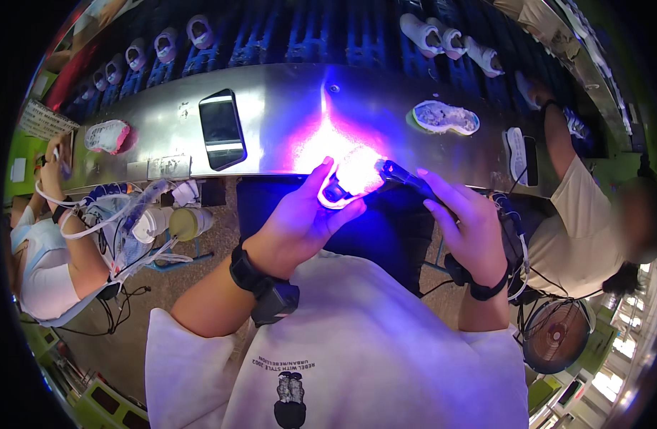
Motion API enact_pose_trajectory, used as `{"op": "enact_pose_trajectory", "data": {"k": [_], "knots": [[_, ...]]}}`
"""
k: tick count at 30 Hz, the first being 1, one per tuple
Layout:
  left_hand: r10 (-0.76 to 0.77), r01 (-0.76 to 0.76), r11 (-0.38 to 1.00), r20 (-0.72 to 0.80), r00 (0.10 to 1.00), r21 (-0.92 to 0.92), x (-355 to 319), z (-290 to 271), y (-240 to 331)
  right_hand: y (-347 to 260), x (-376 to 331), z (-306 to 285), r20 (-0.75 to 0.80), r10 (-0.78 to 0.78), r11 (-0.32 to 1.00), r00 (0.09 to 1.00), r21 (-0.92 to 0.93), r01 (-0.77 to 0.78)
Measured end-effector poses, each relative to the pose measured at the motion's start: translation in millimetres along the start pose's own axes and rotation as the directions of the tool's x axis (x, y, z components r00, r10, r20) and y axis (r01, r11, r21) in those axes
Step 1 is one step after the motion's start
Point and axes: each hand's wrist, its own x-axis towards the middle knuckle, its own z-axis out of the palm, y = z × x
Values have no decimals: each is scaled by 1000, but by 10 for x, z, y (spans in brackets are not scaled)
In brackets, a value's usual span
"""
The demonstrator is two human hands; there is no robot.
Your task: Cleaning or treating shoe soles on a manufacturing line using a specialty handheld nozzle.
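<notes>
My left hand point(294, 220) is closed round a pale shoe point(358, 168), with the thumb along its side. A strong violet-white glare washes out most of the shoe's surface; a dark opening shows at its near end. In my right hand point(468, 222) is a slim black stick-like tool point(408, 179), whose tip meets the right side of the shoe. Its exact kind is lost in the glare. Both hands are above the near edge of the metal table point(271, 93). Black bands with small boxes circle my wrists.
A black phone point(222, 130) and a pink-edged shoe sole point(107, 136) lie to the left; another sole point(446, 117) lies right. Several shoes ride the dark roller conveyor point(314, 32) behind. Co-workers sit at either side point(46, 264) point(582, 236). Pale tubs point(190, 223) stand at lower left.
</notes>
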Motion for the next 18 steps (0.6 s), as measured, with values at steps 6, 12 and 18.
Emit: {"op": "enact_pose_trajectory", "data": {"k": [6, 12, 18], "knots": [[-163, 162, 969, 13, 987, -189, 100, 70, -120, 217, -89, 27, -38, 44, 995, 998, 96, -40], [-382, 437, 794, 212, 900, -422, 180, 24, -217, 418, -132, 61, -62, 45, 976, 997, 214, -31], [-413, 475, 747, 237, 880, -464, 102, 178, -250, 531, -173, 191, -102, 29, 958, 994, 287, 1]]}}
